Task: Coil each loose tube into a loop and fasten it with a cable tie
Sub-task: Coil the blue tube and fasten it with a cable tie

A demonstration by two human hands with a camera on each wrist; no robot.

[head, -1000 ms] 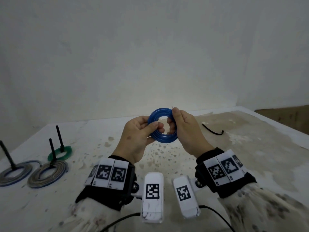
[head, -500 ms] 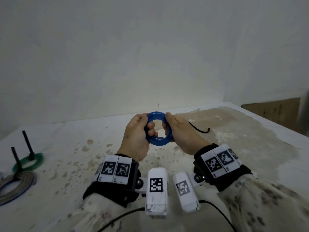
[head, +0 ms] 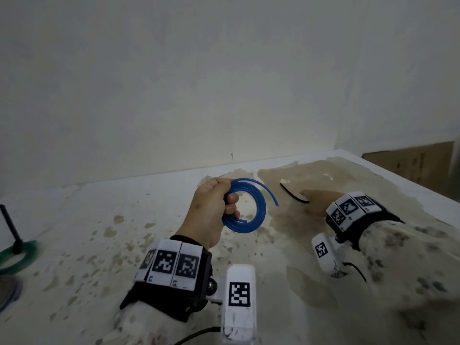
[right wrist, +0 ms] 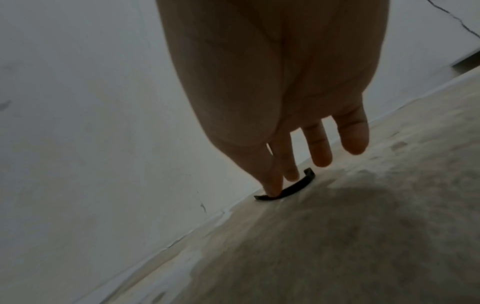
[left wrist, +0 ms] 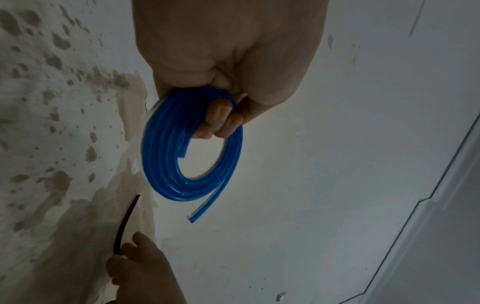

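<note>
A blue tube [head: 258, 210] wound into a loop of several turns hangs above the stained white table [head: 124, 195]. My left hand [head: 231, 205] grips its left side, fingers curled through the hole. The tube's outer end sticks out free to the right. In the left wrist view the blue tube [left wrist: 166, 160] sits in my curled fingers [left wrist: 221, 121]. A black cable tie [head: 291, 194] lies on the table to the right. My right hand [head: 305, 195] is down on it. Thumb and forefinger [right wrist: 270, 189] pinch the near end of the cable tie [right wrist: 293, 188], and the other fingers stay straight.
At the far left edge a green coil [head: 15, 252] lies tied, with a black tie tail [head: 10, 227] standing up from it. A grey coil [head: 7, 292] is just below. The wall runs close behind the table. Past the right table edge stands a cardboard box [head: 408, 163].
My right hand has let go of the blue loop and moved right, down onto the cable tie. The left hand alone holds the loop, whose outer end has sprung loose. The view has swung right.
</note>
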